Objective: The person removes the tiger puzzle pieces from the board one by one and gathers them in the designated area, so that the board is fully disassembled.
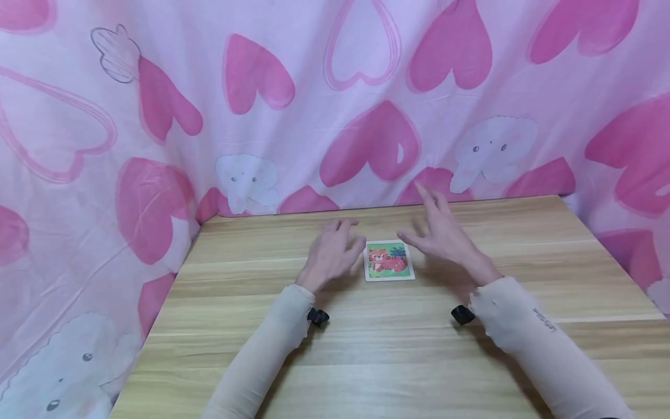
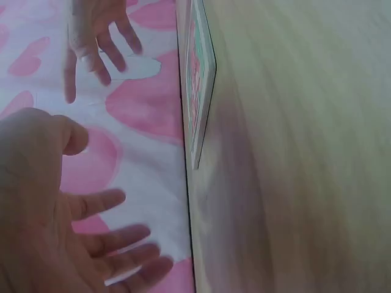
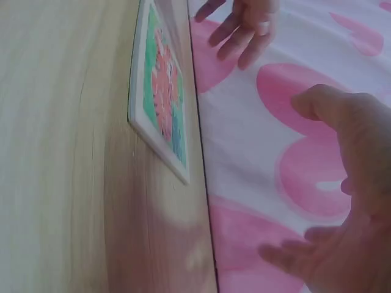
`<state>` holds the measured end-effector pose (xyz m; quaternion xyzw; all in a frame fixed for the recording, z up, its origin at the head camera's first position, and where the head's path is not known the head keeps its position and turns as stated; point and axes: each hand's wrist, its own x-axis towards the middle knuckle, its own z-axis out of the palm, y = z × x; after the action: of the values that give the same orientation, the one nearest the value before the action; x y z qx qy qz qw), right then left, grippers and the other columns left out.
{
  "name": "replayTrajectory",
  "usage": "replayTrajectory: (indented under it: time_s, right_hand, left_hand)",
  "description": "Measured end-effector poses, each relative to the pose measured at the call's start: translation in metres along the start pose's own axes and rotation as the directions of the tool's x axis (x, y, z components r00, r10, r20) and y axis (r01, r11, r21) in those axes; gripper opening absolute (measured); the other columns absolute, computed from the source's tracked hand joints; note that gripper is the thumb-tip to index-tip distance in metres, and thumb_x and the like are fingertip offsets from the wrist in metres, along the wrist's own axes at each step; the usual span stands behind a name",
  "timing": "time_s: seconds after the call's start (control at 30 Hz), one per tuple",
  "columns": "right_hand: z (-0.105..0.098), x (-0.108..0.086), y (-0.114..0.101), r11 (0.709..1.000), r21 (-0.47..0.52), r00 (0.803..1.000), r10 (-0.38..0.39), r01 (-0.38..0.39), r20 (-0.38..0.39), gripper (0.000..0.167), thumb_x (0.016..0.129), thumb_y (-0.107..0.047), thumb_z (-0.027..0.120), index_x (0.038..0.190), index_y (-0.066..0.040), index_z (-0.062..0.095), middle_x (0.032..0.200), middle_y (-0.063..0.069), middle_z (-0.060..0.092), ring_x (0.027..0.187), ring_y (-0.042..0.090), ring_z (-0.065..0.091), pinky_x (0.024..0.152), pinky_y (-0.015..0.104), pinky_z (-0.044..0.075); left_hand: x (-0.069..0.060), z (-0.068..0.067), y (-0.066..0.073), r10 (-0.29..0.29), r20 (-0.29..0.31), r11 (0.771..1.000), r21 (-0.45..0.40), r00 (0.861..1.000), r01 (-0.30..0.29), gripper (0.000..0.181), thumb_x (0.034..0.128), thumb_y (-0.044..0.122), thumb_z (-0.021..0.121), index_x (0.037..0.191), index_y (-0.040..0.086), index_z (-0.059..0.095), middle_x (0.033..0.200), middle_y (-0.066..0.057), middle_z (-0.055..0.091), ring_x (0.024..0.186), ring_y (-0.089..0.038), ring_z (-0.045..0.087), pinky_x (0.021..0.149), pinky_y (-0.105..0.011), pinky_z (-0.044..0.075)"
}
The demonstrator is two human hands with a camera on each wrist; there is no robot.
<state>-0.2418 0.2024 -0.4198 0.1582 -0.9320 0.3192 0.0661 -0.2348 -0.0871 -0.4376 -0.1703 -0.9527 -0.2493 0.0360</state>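
Note:
A square picture board point(image 1: 387, 261) lies flat on the wooden table, showing an orange tiger on green inside a white border. Beside its left edge is my left hand point(image 1: 331, 254), fingers loosely extended and nothing in its grasp. My right hand point(image 1: 446, 234) hovers off the board's upper right corner, with thumb and fingers spread apart. In the left wrist view, the left hand point(image 2: 79, 213) has a gap between it and the board point(image 2: 197, 79). From the right wrist view, the board's thick pale rim point(image 3: 160, 152) stands out, and the right hand point(image 3: 348, 183) is apart from it.
The wood-grain table point(image 1: 366, 361) ends at a back edge against a pink curtain point(image 1: 303, 134) printed with hearts and white animals. Curtain also hangs at the left and right sides. Small black devices point(image 1: 317, 317) sit at both wrists.

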Motion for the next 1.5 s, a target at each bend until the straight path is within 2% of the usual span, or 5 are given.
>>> replayTrajectory:
  time_s: [0.1,0.3,0.73,0.97,1.5]
  right_hand:
    - [0.005,0.002,-0.002,0.995,0.101,1.000,-0.008,0.005,0.028,0.115,0.099,-0.048,0.084,0.181,-0.031,0.005,0.168,0.030,0.033,0.125,0.052,0.066,0.102,0.072,0.057]
    - [0.024,0.006,-0.005,0.967,0.252,0.991,-0.056,0.023,0.124,0.087,0.101,-0.027,0.086,0.173,-0.013,0.038,0.149,0.026,0.053,0.123,0.041,0.068,0.102,0.057,0.061]
    - [0.059,0.011,-0.004,0.951,0.308,0.974,-0.050,-0.021,0.220,0.052,0.097,-0.012,0.088,0.144,-0.001,0.070,0.120,0.015,0.072,0.098,0.024,0.065,0.085,0.032,0.058]
    - [0.068,0.011,-0.003,0.975,0.224,0.970,-0.044,-0.010,0.237,0.051,0.095,-0.028,0.092,0.138,-0.006,0.075,0.117,0.007,0.070,0.097,0.021,0.062,0.084,0.034,0.054]
    - [0.070,0.010,-0.004,0.968,0.242,0.964,-0.001,-0.066,0.266,0.043,0.095,-0.020,0.092,0.135,-0.011,0.078,0.117,0.009,0.065,0.101,0.025,0.057,0.087,0.039,0.050]
  left_hand:
    - [0.001,0.002,0.000,0.009,0.054,0.998,-0.067,0.999,-0.005,0.057,0.1093,0.044,0.063,0.158,0.014,0.058,0.153,-0.012,0.061,0.142,-0.031,0.058,0.115,-0.053,0.053]
    - [0.003,0.010,-0.004,0.038,0.104,0.986,-0.164,0.994,-0.020,0.045,0.1039,0.031,0.076,0.141,0.007,0.069,0.126,-0.008,0.070,0.113,-0.023,0.066,0.100,-0.041,0.059]
    - [0.004,0.020,-0.008,0.009,0.162,0.975,-0.219,0.987,0.027,0.052,0.0971,0.035,0.088,0.136,0.006,0.071,0.119,-0.005,0.068,0.108,-0.020,0.061,0.100,-0.038,0.056]
    - [0.004,0.022,-0.007,-0.024,0.162,0.980,-0.192,0.987,0.055,0.053,0.0954,0.039,0.090,0.135,0.009,0.072,0.116,-0.005,0.066,0.105,-0.020,0.059,0.096,-0.038,0.054]
    - [0.008,0.022,-0.004,-0.118,0.189,0.958,-0.236,0.975,0.162,0.055,0.0897,0.036,0.096,0.132,0.012,0.072,0.115,-0.003,0.063,0.105,-0.021,0.059,0.092,-0.037,0.054]
